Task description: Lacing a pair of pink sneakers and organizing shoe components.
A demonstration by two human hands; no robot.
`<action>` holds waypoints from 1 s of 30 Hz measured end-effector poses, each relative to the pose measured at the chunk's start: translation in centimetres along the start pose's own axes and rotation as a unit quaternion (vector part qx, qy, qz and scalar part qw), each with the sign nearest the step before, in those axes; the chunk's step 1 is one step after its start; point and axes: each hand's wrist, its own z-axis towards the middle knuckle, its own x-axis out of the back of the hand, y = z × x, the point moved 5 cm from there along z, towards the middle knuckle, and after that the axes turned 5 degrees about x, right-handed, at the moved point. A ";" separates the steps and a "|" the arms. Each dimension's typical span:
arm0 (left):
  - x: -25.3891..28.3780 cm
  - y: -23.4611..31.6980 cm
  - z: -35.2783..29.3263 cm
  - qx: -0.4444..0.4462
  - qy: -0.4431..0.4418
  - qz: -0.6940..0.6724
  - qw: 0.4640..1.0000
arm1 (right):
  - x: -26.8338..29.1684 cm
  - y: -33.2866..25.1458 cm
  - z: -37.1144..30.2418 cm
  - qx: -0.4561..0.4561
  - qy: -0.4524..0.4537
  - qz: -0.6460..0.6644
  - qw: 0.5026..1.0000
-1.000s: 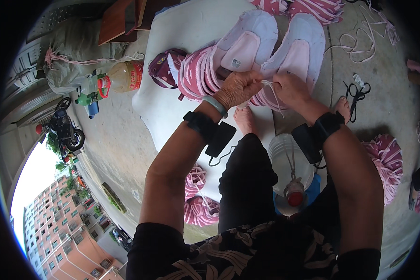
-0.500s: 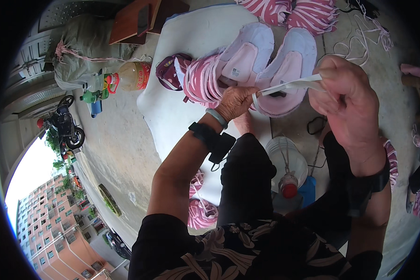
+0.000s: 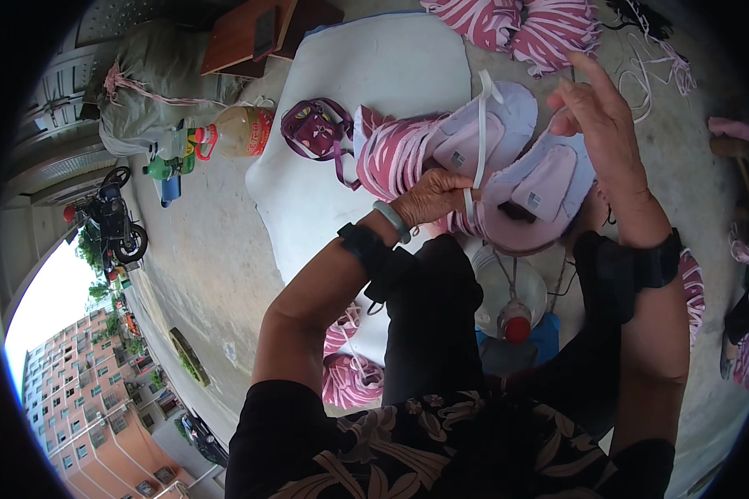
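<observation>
My left hand (image 3: 431, 200) pinches a narrow white strip (image 3: 483, 125) by its lower part. The strip's free end stands up and curls over at the top. My right hand (image 3: 601, 125) is raised to the right, its fingers apart, with nothing visible in it. Below it is a stack of pink shoe uppers (image 3: 549, 179) with pale lilac lining. A second, longer stack of pink-and-white shoe uppers (image 3: 404, 158) lies to its left, just beyond my left hand. The lower edges of the stacks are partly behind my left hand.
A white sheet (image 3: 308, 216) covers the ground under the stacks. A purple bag (image 3: 316, 130) lies on it. Between my knees stands a clear jug (image 3: 508, 279) by a red-capped bottle (image 3: 516, 331). More pink bundles (image 3: 553, 37) lie at the far side.
My right hand has let go of the white strip and moved up. The strip, earlier stretched between both hands, now stands up from my left hand. The shoe-upper stacks have shifted right.
</observation>
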 end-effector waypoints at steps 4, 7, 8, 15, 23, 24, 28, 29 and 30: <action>-0.8 1.5 3.2 -0.047 -0.031 -0.008 0.998 | 0.6 6.0 -0.4 -0.021 -0.086 -0.058 0.994; -0.5 1.7 2.2 -0.022 -0.034 0.034 0.999 | -1.4 10.5 -1.6 -0.020 -0.239 -0.254 0.937; -0.4 1.7 1.2 -0.011 -0.035 0.056 0.998 | -2.5 11.4 -2.3 0.009 -0.292 -0.306 0.906; 1.0 3.3 -5.4 0.031 0.018 0.114 0.993 | -7.1 12.1 -5.8 -0.014 -0.366 -0.371 0.853; 2.9 -1.3 -3.1 0.182 -0.050 -0.053 0.981 | -10.0 15.7 -6.2 -0.062 -0.366 -0.297 0.880; 3.2 -1.6 -2.5 0.174 -0.050 -0.067 0.981 | -10.6 16.5 -5.8 -0.053 -0.368 -0.289 0.882; 4.8 -1.5 -0.4 0.123 -0.011 -0.117 0.985 | -11.1 19.9 -4.8 -0.131 -0.265 -0.130 0.946; 5.1 -1.4 -0.2 0.120 -0.011 -0.115 0.986 | -11.4 20.4 -4.6 -0.140 -0.241 -0.104 0.955; 5.3 -1.2 -0.1 0.108 -0.016 -0.114 0.987 | -11.7 21.0 -4.8 -0.150 -0.257 -0.104 0.949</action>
